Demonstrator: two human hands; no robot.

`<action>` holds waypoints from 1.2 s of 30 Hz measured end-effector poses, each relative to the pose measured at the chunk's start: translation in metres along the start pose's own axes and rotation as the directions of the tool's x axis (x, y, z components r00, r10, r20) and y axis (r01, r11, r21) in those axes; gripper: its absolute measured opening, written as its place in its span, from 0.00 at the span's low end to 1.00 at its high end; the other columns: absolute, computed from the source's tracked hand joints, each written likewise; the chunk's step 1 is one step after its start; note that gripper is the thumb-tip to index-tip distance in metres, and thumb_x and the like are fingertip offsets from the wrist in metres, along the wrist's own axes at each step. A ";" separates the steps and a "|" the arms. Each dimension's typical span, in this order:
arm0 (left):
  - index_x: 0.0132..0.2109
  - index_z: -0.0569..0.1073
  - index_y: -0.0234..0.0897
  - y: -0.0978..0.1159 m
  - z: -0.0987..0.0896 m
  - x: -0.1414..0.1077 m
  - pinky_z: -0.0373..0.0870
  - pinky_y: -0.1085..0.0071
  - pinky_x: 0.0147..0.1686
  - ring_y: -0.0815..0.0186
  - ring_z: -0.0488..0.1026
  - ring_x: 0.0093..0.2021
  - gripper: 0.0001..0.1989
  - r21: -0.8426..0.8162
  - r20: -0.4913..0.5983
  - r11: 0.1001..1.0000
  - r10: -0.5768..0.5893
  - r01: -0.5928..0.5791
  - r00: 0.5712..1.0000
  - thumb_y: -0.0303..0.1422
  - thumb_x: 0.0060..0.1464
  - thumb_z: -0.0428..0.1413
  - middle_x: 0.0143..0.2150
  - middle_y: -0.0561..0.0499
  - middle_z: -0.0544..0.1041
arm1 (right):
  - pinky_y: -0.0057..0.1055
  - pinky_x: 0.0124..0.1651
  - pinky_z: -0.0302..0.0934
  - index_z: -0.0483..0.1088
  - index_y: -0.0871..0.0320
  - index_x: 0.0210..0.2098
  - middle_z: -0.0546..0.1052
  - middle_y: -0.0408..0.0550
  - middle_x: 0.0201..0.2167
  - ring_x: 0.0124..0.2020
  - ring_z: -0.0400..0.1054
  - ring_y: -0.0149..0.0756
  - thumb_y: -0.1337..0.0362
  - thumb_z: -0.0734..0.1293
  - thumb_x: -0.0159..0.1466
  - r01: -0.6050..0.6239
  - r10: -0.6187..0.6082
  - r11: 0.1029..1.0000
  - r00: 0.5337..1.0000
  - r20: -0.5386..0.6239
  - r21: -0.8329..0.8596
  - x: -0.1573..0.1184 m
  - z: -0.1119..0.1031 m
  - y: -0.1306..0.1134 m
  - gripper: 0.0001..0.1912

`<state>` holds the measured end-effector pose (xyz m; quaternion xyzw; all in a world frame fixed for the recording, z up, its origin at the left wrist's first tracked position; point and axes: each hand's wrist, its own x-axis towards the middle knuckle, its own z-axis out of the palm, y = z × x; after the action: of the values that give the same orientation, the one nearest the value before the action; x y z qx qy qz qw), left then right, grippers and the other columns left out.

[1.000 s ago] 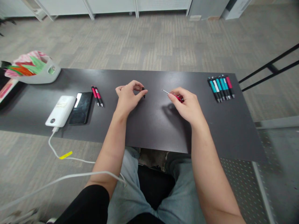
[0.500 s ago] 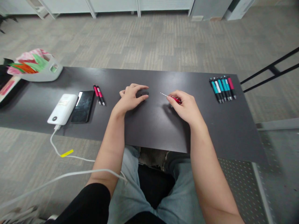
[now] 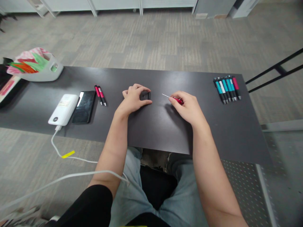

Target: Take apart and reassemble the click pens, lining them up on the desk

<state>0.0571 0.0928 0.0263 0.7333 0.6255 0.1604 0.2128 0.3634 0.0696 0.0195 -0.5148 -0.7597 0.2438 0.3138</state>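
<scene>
My left hand [image 3: 135, 97] is above the table, thumb and index finger curved round a short black tube [image 3: 149, 95] that looks like a pen's lower barrel. The tube stands between the two fingertips, its ends close to them. To the right, my right hand [image 3: 185, 105] pinches the red upper half of a pen [image 3: 178, 101]. From that half a thin, silvery refill [image 3: 165, 95] sticks out leftward, toward the black tube, with a gap between them. My right fingers partly hide the red half.
Two red-and-black pens [image 3: 100, 95] lie left of my left hand, beside a black phone [image 3: 84, 107] and a white power bank [image 3: 62, 109] with a cable. Several teal, white and red pens [image 3: 227, 90] form a row at right. A white basket [image 3: 55, 71] stands far left.
The black tube has turned between my left fingertips and shows more clearly now. My left thumb has shifted slightly right and down. My right hand stays nearly still.
</scene>
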 end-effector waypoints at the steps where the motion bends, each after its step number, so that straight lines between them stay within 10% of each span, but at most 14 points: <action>1: 0.71 0.89 0.58 -0.001 0.000 0.000 0.63 0.39 0.82 0.34 0.72 0.85 0.26 -0.004 0.000 1.000 -0.003 0.003 1.000 0.40 0.70 0.80 0.80 0.46 0.83 | 0.59 0.61 0.80 0.85 0.45 0.47 0.92 0.56 0.48 0.52 0.87 0.65 0.44 0.72 0.84 0.001 -0.001 1.000 1.000 0.002 0.001 0.000 0.000 0.000 0.15; 12: 0.73 0.87 0.57 0.006 -0.001 -0.002 0.61 0.41 0.83 0.37 0.75 0.82 0.30 -0.136 -0.066 0.983 0.116 -0.124 0.991 0.45 0.68 0.81 0.79 0.46 0.85 | 0.60 0.63 0.81 0.86 0.45 0.47 0.91 0.57 0.48 0.52 0.87 0.65 0.48 0.73 0.84 0.015 -0.016 1.000 1.000 0.027 0.025 0.001 0.002 0.001 0.13; 18: 0.57 0.92 0.52 0.035 0.008 -0.005 0.61 0.41 0.83 0.44 0.83 0.72 0.08 -0.184 -0.055 0.942 0.275 -0.280 0.960 0.45 0.77 0.74 0.67 0.48 0.93 | 0.60 0.61 0.80 0.86 0.45 0.48 0.91 0.57 0.48 0.51 0.86 0.64 0.48 0.72 0.85 0.063 -0.066 0.997 0.995 0.071 0.052 0.001 0.004 -0.006 0.14; 28: 0.53 0.93 0.48 0.010 0.011 0.007 0.80 0.51 0.71 0.49 0.91 0.57 0.07 -0.275 -0.333 0.935 0.125 -0.223 0.935 0.33 0.77 0.68 0.54 0.49 0.96 | 0.56 0.58 0.79 0.85 0.44 0.45 0.91 0.54 0.45 0.47 0.84 0.60 0.39 0.74 0.82 -0.056 0.057 0.998 0.992 -0.113 0.004 -0.003 -0.015 0.023 0.18; 36: 0.52 0.91 0.49 0.018 0.006 0.001 0.71 0.43 0.79 0.47 0.91 0.60 0.08 -0.148 -0.236 0.980 0.096 -0.133 0.967 0.30 0.71 0.71 0.55 0.51 0.96 | 0.55 0.59 0.78 0.85 0.45 0.45 0.92 0.53 0.45 0.47 0.85 0.60 0.42 0.74 0.82 -0.050 0.048 0.999 0.995 -0.093 -0.010 -0.001 -0.010 0.016 0.17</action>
<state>0.0759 0.0907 0.0306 0.7252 0.5871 0.3060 0.1892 0.3814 0.0745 0.0147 -0.5459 -0.7329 0.2229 0.3394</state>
